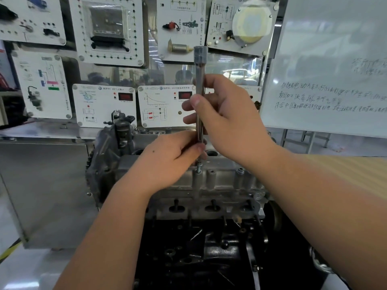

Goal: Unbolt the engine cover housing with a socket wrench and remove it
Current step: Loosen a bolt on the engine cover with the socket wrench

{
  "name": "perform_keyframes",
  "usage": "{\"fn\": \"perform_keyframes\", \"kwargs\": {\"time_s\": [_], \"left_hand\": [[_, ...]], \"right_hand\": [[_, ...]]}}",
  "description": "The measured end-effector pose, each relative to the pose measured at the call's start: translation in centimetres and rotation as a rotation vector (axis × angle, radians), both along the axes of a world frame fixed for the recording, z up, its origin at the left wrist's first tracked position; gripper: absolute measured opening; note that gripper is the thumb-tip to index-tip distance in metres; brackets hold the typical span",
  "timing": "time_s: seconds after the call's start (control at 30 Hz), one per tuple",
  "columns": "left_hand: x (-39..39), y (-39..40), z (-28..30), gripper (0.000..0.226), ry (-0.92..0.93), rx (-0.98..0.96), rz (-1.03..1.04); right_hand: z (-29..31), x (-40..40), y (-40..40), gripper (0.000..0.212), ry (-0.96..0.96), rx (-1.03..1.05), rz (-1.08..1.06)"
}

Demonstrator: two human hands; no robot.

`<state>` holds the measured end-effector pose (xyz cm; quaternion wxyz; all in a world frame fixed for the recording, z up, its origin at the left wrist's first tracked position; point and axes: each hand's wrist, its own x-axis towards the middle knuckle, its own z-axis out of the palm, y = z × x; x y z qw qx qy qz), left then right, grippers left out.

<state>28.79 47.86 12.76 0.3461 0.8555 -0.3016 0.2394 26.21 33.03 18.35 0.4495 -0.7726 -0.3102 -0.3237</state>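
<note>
Grey cast engine cover housing [211, 181] at centre, seated on top of the dark engine block [209, 248]. Long socket wrench [200, 97] standing upright over a bolt [198, 167] on the housing's near edge, knurled end uppermost. Right hand [226, 120] curled round the middle of the shaft, thumb pressed across the front. Left hand [169, 160] pinching the shaft's lower end just above the bolt. Behind, white training panels [106, 105] with diagrams and red displays; whiteboard [326, 80] with handwriting at right.
</note>
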Motion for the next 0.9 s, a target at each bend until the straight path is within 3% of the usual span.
{"fn": "perform_keyframes", "kwargs": {"time_s": [0.17, 0.3, 0.47, 0.6, 0.7, 0.8, 0.9], "left_hand": [[0.0, -1.0, -0.6, 0.031, -0.088, -0.062, 0.145], [-0.2, -1.1, -0.9, 0.035, -0.152, 0.035, 0.189], [-0.6, -0.1, -0.5, 0.019, -0.057, 0.039, -0.009], [-0.4, -0.6, -0.6, 0.025, -0.095, 0.034, 0.063], [-0.1, -1.0, -0.8, 0.03, -0.144, 0.025, 0.109], [0.0, -1.1, -1.0, 0.026, -0.159, -0.014, 0.145], [0.0, -1.0, -1.1, 0.036, -0.148, -0.003, 0.17]], "right_hand": [[0.0, 0.1, 0.2, 0.019, -0.086, 0.039, -0.163], [0.0, -0.2, 0.1, 0.015, -0.053, 0.041, -0.105], [-0.6, -0.4, 0.1, 0.005, -0.056, 0.057, -0.058], [-0.7, -0.4, -0.1, 0.01, -0.017, 0.109, -0.023], [-0.9, -0.1, -0.5, 0.031, 0.017, 0.11, -0.055], [-0.7, 0.0, -0.7, 0.013, -0.016, 0.063, -0.099], [-0.5, 0.2, -1.0, 0.014, 0.026, 0.01, -0.083]]}}
